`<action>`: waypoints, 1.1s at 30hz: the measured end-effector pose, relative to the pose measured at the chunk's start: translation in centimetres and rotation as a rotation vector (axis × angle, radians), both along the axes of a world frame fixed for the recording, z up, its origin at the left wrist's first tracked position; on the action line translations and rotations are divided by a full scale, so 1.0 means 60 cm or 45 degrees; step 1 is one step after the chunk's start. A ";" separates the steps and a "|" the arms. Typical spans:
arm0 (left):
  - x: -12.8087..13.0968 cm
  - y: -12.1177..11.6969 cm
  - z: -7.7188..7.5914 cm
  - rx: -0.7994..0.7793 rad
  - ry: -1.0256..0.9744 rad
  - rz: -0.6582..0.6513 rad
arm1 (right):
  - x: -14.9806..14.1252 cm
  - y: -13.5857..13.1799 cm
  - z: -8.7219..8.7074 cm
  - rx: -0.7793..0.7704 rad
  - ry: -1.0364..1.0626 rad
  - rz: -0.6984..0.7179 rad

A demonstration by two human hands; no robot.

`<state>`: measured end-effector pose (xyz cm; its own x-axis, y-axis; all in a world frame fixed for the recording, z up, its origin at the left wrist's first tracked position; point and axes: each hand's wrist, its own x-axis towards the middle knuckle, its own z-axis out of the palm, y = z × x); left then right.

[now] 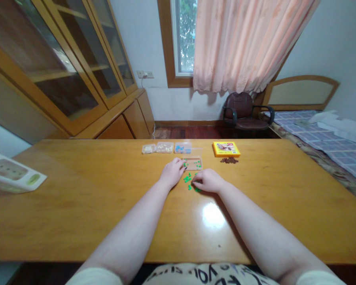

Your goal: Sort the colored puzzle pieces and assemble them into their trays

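Observation:
My left hand rests at the left side of a clear plastic box, its thumb and fingers gripping the edge. Inside that box lie several small green pieces, and its clear lid stands open at the back. In front of it, more green pieces are scattered on the wooden table. My right hand is low over the right part of this scatter, fingers curled down and pressed together among the pieces. What is between the fingertips is hidden.
Behind my left hand stand a clear box with blue pieces, a box with cream pieces and a smaller box. A yellow carton lies at the right behind a brown pile. A white object stands far left.

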<state>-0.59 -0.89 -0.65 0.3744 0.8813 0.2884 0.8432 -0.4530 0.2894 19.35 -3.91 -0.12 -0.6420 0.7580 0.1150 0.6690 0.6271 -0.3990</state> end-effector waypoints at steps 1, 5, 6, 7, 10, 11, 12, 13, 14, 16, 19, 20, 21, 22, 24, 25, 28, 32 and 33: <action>-0.001 0.000 -0.001 -0.006 -0.012 -0.026 | 0.001 0.001 -0.004 -0.015 0.035 -0.027; -0.002 -0.010 0.007 -0.018 -0.089 -0.195 | 0.006 0.008 -0.018 -0.126 0.225 -0.168; -0.001 -0.013 0.009 -0.023 -0.098 -0.244 | 0.007 0.010 -0.020 -0.158 0.281 -0.210; 0.000 -0.016 0.012 -0.028 -0.099 -0.285 | 0.008 0.012 -0.021 -0.186 0.338 -0.257; 0.000 -0.020 0.016 -0.050 -0.056 -0.351 | 0.010 0.018 -0.023 -0.226 0.482 -0.429; -0.002 -0.020 0.017 -0.066 -0.033 -0.369 | 0.011 0.020 -0.023 -0.226 0.521 -0.485; -0.005 -0.020 0.018 -0.089 -0.011 -0.395 | 0.012 0.022 -0.024 -0.222 0.555 -0.532; -0.008 -0.019 0.019 -0.120 0.010 -0.426 | 0.012 0.023 -0.026 -0.218 0.583 -0.565; -0.011 -0.018 0.021 -0.157 0.029 -0.462 | 0.012 0.025 -0.027 -0.214 0.602 -0.582; -0.017 -0.017 0.024 -0.225 0.061 -0.527 | 0.013 0.027 -0.030 -0.195 0.619 -0.596; -0.021 -0.017 0.027 -0.272 0.105 -0.577 | 0.014 0.027 -0.031 -0.106 0.634 -0.657; -0.020 -0.017 0.027 -0.276 0.121 -0.580 | 0.015 0.027 -0.030 -0.070 0.641 -0.690; -0.019 -0.017 0.026 -0.278 0.137 -0.578 | 0.016 0.028 -0.029 -0.035 0.648 -0.725; -0.018 -0.017 0.025 -0.279 0.150 -0.573 | 0.016 0.028 -0.028 -0.004 0.651 -0.756; -0.016 -0.016 0.023 -0.276 0.166 -0.566 | 0.019 0.029 -0.027 0.034 0.638 -0.804; -0.015 -0.015 0.022 -0.272 0.168 -0.565 | 0.020 0.030 -0.027 0.042 0.624 -0.822; -0.015 -0.013 0.020 -0.254 0.174 -0.560 | 0.023 0.035 -0.031 0.019 0.569 -0.835; -0.014 -0.014 0.020 -0.225 0.183 -0.530 | 0.025 0.041 -0.036 -0.067 0.499 -0.811; -0.014 -0.015 0.020 -0.218 0.178 -0.528 | 0.025 0.042 -0.036 -0.076 0.492 -0.808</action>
